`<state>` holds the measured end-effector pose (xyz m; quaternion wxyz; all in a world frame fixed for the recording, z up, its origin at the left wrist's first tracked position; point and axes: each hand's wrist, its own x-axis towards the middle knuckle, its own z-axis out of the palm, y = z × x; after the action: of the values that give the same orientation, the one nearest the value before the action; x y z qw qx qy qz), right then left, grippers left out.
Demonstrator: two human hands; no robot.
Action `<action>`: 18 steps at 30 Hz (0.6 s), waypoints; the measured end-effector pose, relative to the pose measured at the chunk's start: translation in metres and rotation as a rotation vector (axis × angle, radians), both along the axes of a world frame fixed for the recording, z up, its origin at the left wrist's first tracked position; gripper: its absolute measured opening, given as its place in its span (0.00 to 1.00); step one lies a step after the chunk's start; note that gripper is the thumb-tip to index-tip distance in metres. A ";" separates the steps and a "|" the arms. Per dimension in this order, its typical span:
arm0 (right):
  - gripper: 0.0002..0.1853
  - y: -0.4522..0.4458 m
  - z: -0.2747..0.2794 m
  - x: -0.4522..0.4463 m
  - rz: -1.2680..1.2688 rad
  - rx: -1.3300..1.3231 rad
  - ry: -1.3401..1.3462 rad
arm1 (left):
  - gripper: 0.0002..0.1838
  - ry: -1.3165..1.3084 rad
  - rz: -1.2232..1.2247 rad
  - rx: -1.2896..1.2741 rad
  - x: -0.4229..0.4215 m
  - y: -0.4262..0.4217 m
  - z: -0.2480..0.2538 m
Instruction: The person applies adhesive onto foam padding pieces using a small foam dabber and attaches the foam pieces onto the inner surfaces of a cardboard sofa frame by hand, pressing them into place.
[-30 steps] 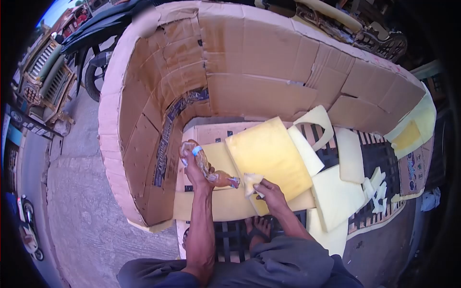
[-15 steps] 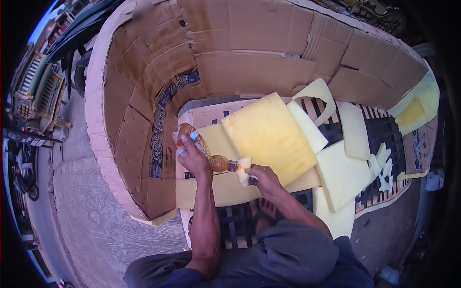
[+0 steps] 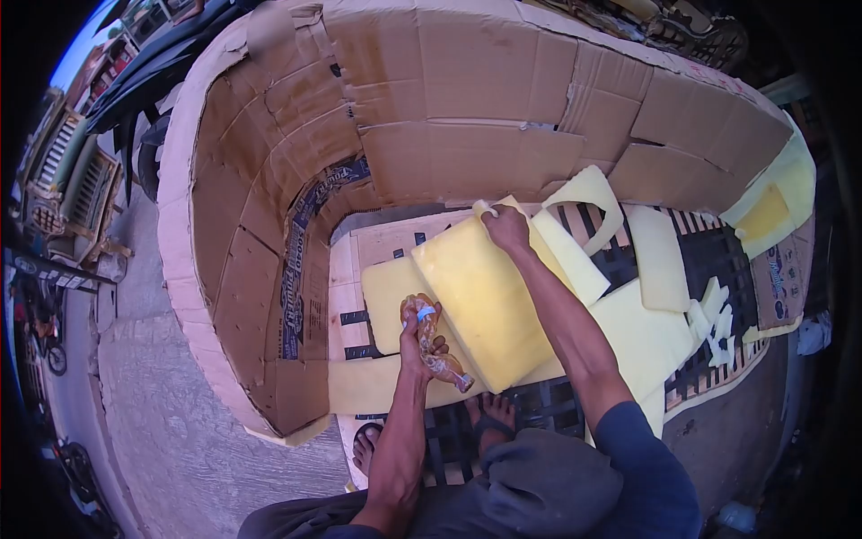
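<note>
Clock positions take 12 o'clock as pointing away from the person. The bag (image 3: 442, 363), clear film with amber contents and a blue band, is gripped at its middle by the left hand (image 3: 414, 345). Grip state, left: narrow, fingers wrapped around the bag. The bag's thicker end extends to 12 o'clock of this grip; its neck points to 4 o'clock, apart from the right hand (image 3: 508, 226).

Grip state, right: narrow, holding the scrap (image 3: 483, 207), a small pale piece that projects at 10 o'clock of the fingers. The right hand is at the far edge of the pad (image 3: 485, 310), a thick yellow foam block. The pad lies at 2 o'clock of the left grip, tilted clockwise.

Around the pad: the sheet (image 3: 384, 296) emerges from beneath it at 9 o'clock; the strip (image 3: 359, 386) lies at 8 o'clock. The curved offcut (image 3: 611, 199) is at 1 to 2 o'clock, the panel (image 3: 662, 260) between 2 and 3 o'clock, the slab (image 3: 648, 323) at 3 o'clock. Small trimmings (image 3: 718, 328) lie beyond the slab on black webbing (image 3: 705, 238).

The cardboard wall (image 3: 476, 94) curves around the seat from 8 o'clock through 12 to 3 o'clock. A sandalled foot (image 3: 489, 418) rests at 6 o'clock of the pad.
</note>
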<state>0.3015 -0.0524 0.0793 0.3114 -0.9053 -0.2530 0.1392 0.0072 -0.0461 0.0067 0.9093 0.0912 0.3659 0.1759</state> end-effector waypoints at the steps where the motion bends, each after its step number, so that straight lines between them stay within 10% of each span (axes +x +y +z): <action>1: 0.23 0.001 -0.005 -0.019 0.113 0.000 -0.054 | 0.30 0.002 0.002 0.001 -0.002 0.000 -0.004; 5: 0.18 -0.034 -0.022 -0.092 0.715 0.070 -0.098 | 0.30 -0.005 0.010 -0.073 -0.004 0.002 0.000; 11: 0.19 -0.036 -0.005 0.015 0.023 0.141 -0.391 | 0.29 -0.021 0.016 -0.067 -0.001 -0.005 -0.001; 13: 0.18 -0.034 -0.002 0.007 0.117 -0.038 -0.057 | 0.29 -0.059 0.021 -0.048 0.003 0.000 -0.006; 18: 0.18 -0.083 -0.015 -0.106 0.894 0.045 -0.171 | 0.29 -0.068 0.037 -0.098 -0.009 -0.003 -0.015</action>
<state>0.1953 -0.1352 0.0640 0.2182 -0.7085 -0.6468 0.1793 -0.0020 -0.0492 -0.0082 0.9212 0.0334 0.3446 0.1777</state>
